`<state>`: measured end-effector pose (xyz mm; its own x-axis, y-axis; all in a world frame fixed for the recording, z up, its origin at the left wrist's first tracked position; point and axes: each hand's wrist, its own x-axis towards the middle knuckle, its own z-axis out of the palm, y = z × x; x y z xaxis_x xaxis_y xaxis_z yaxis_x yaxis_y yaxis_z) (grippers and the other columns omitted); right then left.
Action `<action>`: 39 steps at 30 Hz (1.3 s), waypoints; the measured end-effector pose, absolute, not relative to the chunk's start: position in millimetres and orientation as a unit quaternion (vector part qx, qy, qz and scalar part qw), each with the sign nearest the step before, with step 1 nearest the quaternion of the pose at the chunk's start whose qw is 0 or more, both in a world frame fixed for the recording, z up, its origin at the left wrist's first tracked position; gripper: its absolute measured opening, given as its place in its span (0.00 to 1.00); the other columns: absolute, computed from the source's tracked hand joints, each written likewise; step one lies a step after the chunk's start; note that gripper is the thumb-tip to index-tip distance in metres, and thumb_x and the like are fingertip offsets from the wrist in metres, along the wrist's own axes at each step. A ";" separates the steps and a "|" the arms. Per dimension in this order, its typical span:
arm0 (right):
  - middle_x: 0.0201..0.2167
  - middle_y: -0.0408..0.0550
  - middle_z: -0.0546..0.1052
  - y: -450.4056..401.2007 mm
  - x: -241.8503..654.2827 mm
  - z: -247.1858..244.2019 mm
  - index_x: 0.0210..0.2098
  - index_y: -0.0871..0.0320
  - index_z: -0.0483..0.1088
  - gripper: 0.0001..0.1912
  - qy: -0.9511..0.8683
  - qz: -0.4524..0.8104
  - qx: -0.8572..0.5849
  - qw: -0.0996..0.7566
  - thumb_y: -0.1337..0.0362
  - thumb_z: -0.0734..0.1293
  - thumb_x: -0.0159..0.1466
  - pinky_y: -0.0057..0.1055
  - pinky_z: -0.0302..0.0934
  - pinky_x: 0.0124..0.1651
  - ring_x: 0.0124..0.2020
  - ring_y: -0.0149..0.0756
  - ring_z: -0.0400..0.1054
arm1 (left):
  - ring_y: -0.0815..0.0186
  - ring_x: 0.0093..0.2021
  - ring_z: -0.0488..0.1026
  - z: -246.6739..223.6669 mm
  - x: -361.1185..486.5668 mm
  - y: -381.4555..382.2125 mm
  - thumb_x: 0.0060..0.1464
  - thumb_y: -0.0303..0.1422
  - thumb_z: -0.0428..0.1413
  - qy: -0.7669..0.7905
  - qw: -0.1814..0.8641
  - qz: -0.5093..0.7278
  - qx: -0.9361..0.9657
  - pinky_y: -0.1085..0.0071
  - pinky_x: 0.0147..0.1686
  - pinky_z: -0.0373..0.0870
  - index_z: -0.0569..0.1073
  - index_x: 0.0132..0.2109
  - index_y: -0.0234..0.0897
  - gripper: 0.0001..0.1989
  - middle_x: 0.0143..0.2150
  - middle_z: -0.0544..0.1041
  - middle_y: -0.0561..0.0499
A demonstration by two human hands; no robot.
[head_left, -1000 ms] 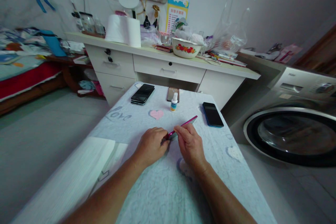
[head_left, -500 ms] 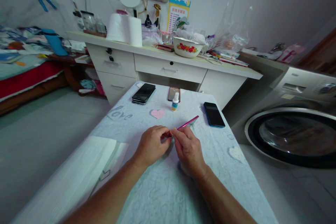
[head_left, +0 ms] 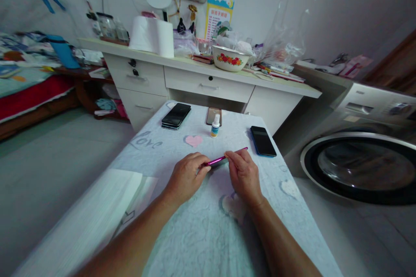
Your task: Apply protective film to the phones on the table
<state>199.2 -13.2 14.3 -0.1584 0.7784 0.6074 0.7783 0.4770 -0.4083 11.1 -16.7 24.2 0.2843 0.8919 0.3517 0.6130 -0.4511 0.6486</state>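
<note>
A thin, shiny magenta stick, perhaps a phone seen edge-on or a pen [head_left: 217,160], is held between my two hands above the cloth-covered table [head_left: 188,233]. My left hand [head_left: 189,176] pinches its left end between thumb and fingers. Farther along, my right hand [head_left: 243,175] grips it with fingertips, and its far end sticks out to the right. Beyond the hands stands a small white bottle [head_left: 215,126] with a blue and yellow label. Behind the bottle lies a brown phone or case [head_left: 210,116].
Stacked dark phones [head_left: 176,115] lie at the table's back left, another phone [head_left: 263,141] at the right. A pale folded sheet [head_left: 94,207] covers the left edge. Behind are a white desk [head_left: 208,78] with a floral bowl [head_left: 230,59] and a washing machine [head_left: 357,151] at right.
My right hand has slid right along the magenta item, away from my left hand, uncovering its middle. The item now lies at a flatter angle. The camera view has shifted slightly.
</note>
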 end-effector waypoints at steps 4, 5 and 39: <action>0.34 0.47 0.69 -9.7 208.2 16.1 0.44 0.57 0.73 0.13 -0.738 -0.007 -0.540 0.406 0.66 0.58 0.66 0.26 0.62 0.39 0.33 0.30 0.66 | 0.66 0.35 0.70 23.5 6.4 -13.8 0.55 0.28 0.52 0.493 0.214 0.350 0.767 0.72 0.36 0.63 0.74 0.37 0.38 0.05 0.32 0.73 0.53; 0.34 0.47 0.69 -8.6 210.6 15.8 0.44 0.57 0.73 0.13 -0.731 -0.010 -0.546 0.410 0.66 0.58 0.66 0.26 0.62 0.39 0.33 0.31 0.66 | 0.67 0.34 0.70 23.1 5.3 -13.0 0.54 0.28 0.52 0.495 0.218 0.349 0.765 0.72 0.35 0.62 0.74 0.36 0.38 0.06 0.32 0.73 0.53; 0.37 0.49 0.70 -27.8 158.5 14.9 0.51 0.56 0.67 0.16 -0.818 0.018 -0.462 0.342 0.69 0.56 0.67 0.24 0.64 0.38 0.35 0.30 0.67 | 0.68 0.33 0.70 17.7 3.1 -8.0 0.54 0.29 0.52 0.489 0.270 0.382 0.736 0.74 0.35 0.64 0.74 0.33 0.38 0.05 0.31 0.73 0.54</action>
<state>158.5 -27.8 14.9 -0.3396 0.7678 0.5433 0.7431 0.5731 -0.3455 3.1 -8.0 17.7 0.2302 0.9262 0.2987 0.5128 -0.3763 0.7716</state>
